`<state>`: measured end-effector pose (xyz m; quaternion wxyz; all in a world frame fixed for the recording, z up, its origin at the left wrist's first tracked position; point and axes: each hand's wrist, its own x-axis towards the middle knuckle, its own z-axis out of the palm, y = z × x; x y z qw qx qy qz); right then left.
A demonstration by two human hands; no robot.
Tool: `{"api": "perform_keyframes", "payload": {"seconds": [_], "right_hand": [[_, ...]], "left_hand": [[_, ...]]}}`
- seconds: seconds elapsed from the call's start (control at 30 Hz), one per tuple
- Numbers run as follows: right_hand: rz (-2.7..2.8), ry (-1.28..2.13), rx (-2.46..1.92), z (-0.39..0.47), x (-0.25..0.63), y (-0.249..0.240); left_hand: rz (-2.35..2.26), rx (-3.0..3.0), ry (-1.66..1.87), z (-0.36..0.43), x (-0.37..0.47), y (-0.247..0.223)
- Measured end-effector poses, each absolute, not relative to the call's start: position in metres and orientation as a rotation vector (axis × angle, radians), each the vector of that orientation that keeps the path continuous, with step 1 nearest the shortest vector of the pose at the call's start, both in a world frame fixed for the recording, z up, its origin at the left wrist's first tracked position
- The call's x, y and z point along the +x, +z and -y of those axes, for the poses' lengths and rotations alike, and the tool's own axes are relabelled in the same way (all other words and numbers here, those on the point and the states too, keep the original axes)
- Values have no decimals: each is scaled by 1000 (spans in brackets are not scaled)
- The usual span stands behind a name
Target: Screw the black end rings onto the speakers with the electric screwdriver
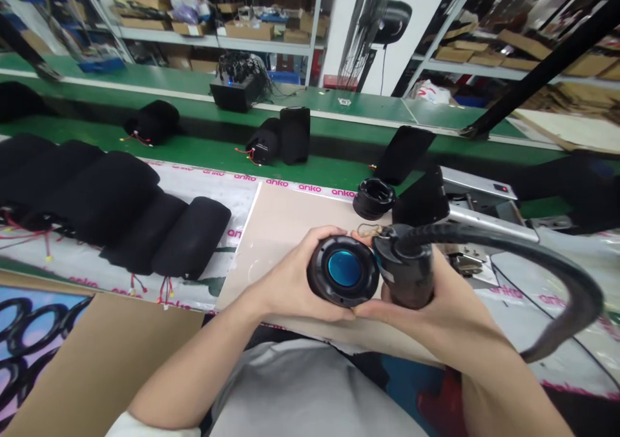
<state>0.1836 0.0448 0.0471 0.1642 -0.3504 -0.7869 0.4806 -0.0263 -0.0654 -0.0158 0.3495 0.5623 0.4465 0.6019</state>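
Observation:
A black round speaker [320,272] with a shiny blue disc in its end faces up at me. My left hand [290,279] is closed around its left side, thumb along the near edge. Against its right side stands a black corded electric screwdriver [404,275], upright with its top toward me; its tip is hidden. My right hand [429,314] wraps around that tool, and the right thumb reaches to the speaker's near rim. From the tool's top a thick black cord [542,256] arcs to the right. Just beyond lies a black ring-shaped part [374,199].
Several black fabric-covered cylinders [194,237] with red wires lie on the left; more rest on the green conveyor [208,143] behind. A beige board [261,230] covers the bench before me. Metal fixtures [484,211] stand right. A cardboard sheet [111,353] is at lower left.

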Motion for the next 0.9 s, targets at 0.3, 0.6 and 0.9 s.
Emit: {"api": "perform_keyframes", "payload": {"seconds": [0.3, 0.6, 0.9], "right_hand": [[2249, 1433, -1109, -46, 185, 62], [1052, 1073, -787, -81, 251, 99], [1317, 988, -801, -120, 232, 98]], "left_hand": [[-1261, 1396, 1599, 68, -21, -15], [-1395, 1565, 1681, 75, -11, -21], [-1287, 1615, 1547, 40, 33, -13]]}}
